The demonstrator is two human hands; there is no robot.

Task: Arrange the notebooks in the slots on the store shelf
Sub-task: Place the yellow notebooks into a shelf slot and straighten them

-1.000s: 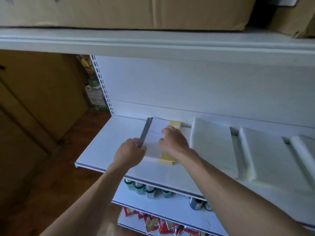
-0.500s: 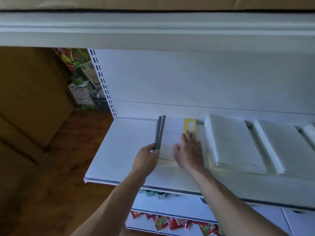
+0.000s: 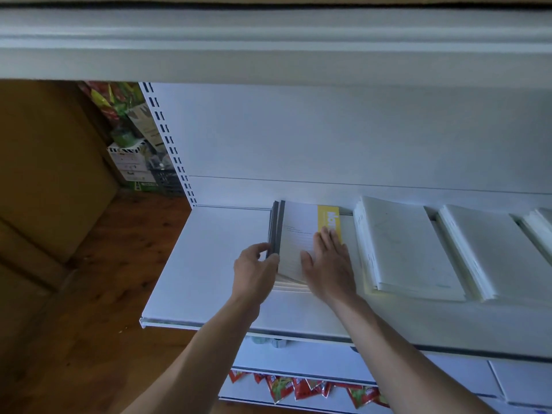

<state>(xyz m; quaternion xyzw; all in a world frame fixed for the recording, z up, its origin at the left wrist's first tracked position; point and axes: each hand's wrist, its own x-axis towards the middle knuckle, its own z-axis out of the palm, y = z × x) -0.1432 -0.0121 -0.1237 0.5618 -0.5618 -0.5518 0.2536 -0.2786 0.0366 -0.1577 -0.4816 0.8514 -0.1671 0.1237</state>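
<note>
My left grip [image 3: 257, 271] curled round the grey spine edge of the notebook stack [image 3: 297, 234], thumb on the outer side and fingers at the near corner, pinching the spines to line them up. My right grip [image 3: 328, 267] lay flat on the top cover with straight fingers, holding nothing, its fingertips over the yellow strip [image 3: 328, 215]. I judged it was pressing down so the pile would not slide or fan while the left squared it. The stack lay flat on the white shelf [image 3: 209, 264], its far end at the back panel [image 3: 298, 138]; I could not tell whether it touched. Two grey spines showed slightly offset and lower page edges stuck out at the near end, so I judged the squaring not done. Just beside it on the right sat a white notebook pile [image 3: 400, 243] with a narrow gap between, then a second white pile [image 3: 490, 249] and the edge of a third pile [image 3: 542, 225]. This stack was the leftmost of the row. Next move probably needed a light sideways nudge to get the edges flush and parallel with the neighbour. Too hard a shove could skew the pile into it. Red snack packets [image 3: 298, 386] hung on a lower shelf, unrelated.
</note>
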